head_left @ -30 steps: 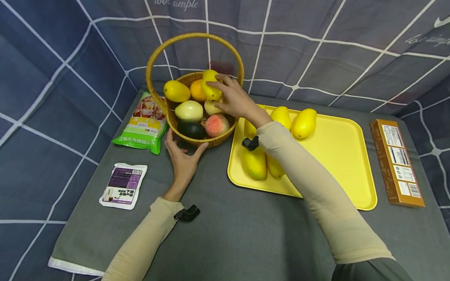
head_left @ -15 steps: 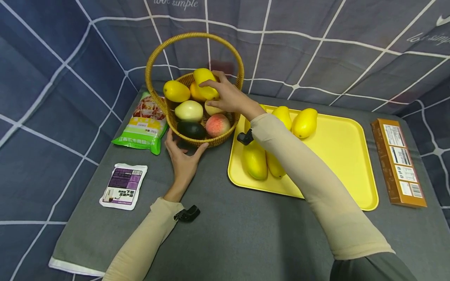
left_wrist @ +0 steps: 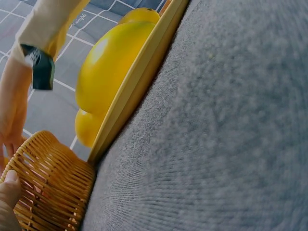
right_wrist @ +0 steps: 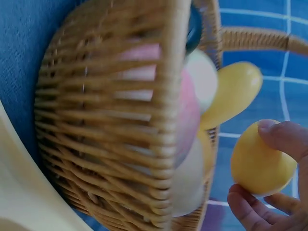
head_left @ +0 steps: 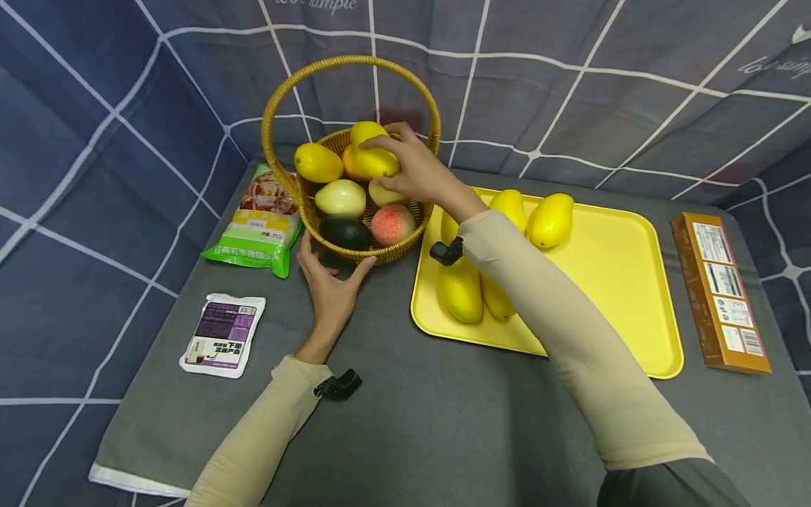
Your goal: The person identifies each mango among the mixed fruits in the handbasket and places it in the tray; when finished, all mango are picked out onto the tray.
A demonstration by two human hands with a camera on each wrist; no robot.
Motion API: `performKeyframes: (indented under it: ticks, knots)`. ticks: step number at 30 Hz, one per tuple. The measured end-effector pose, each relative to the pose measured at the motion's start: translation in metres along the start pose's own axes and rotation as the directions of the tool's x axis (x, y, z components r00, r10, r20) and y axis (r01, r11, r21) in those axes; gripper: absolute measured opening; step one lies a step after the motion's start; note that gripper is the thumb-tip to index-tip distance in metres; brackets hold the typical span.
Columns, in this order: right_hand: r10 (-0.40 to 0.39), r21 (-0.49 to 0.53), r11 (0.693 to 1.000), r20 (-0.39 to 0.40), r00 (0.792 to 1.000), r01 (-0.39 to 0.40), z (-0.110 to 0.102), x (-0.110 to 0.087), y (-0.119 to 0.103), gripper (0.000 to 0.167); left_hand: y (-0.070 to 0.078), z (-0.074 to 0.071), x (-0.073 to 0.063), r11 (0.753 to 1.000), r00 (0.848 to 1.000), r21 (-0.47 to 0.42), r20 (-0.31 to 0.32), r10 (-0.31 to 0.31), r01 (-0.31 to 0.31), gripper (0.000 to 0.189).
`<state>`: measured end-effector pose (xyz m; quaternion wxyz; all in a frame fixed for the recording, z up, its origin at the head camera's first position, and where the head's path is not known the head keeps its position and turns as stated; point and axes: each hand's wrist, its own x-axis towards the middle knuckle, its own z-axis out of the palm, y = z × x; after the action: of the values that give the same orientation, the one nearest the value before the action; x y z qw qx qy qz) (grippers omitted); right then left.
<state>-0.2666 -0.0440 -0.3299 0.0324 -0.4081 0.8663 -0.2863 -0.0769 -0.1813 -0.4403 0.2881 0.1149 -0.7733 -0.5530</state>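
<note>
My right hand (head_left: pixel 418 169) pinches a yellow mango (head_left: pixel 375 158) between thumb and fingers, over the back right of the wicker basket (head_left: pixel 393 255). In the right wrist view the thumb and fingertips hold this mango (right_wrist: pixel 262 161) beyond the rim. My left hand (head_left: pixel 331 292) rests against the basket's near lower wall, fingers and thumb spread; in the left wrist view its thumb (left_wrist: pixel 10 185) touches the wickerwork. Inside the basket lie another yellow fruit (head_left: pixel 318 164), an orange (head_left: pixel 352 167), a pale green fruit (head_left: pixel 341 199), a dark green fruit (head_left: pixel 345 233) and a peach (head_left: pixel 391 225).
Right of the basket, a yellow tray (head_left: pixel 608 296) bears several yellow mangoes (head_left: pixel 551 220), partly behind the right forearm. A brown box (head_left: pixel 721 292) lies beyond it. To the left are a green food bag (head_left: pixel 256 225) and a white-and-purple packet (head_left: pixel 223 335). The basket's tall handle (head_left: pixel 351 62) arches up.
The mango in my right hand has shifted slightly left and turned from nearly upright to slanted, close against the orange. My left hand and the basket have stayed in place.
</note>
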Motion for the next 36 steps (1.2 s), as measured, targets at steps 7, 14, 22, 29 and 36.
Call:
performKeyframes:
  ticks: [7, 14, 22, 29, 36]
  knots:
    - [-0.118, 0.044, 0.991, -0.107, 0.987, 0.124, -0.008, -0.033, -0.014, 0.051, -0.017, 0.001, 0.002, 1.000, 1.000, 0.017, 0.001, 0.006, -0.006, 0.106]
    - [-0.189, 0.043, 0.979, -0.170, 0.967, 0.199, -0.007, -0.065, -0.016, 0.049, -0.019, -0.001, 0.000, 0.999, 1.000, 0.043, -0.003, -0.001, 0.001, 0.106]
    - [-0.181, 0.032, 0.981, -0.204, 0.962, 0.191, -0.015, -0.099, -0.014, 0.047, -0.019, -0.001, 0.000, 1.000, 1.000, 0.019, -0.003, 0.000, 0.000, 0.106]
    - [-0.158, 0.026, 0.986, -0.214, 0.964, 0.167, -0.022, -0.126, -0.010, 0.047, 0.017, -0.003, -0.004, 1.000, 1.000, -0.020, -0.003, 0.003, -0.003, 0.100]
    - [-0.139, -0.001, 0.990, -0.251, 0.958, 0.143, -0.029, -0.154, -0.004, 0.048, 0.023, -0.002, -0.006, 0.999, 1.000, -0.038, 0.001, 0.013, -0.013, 0.098]
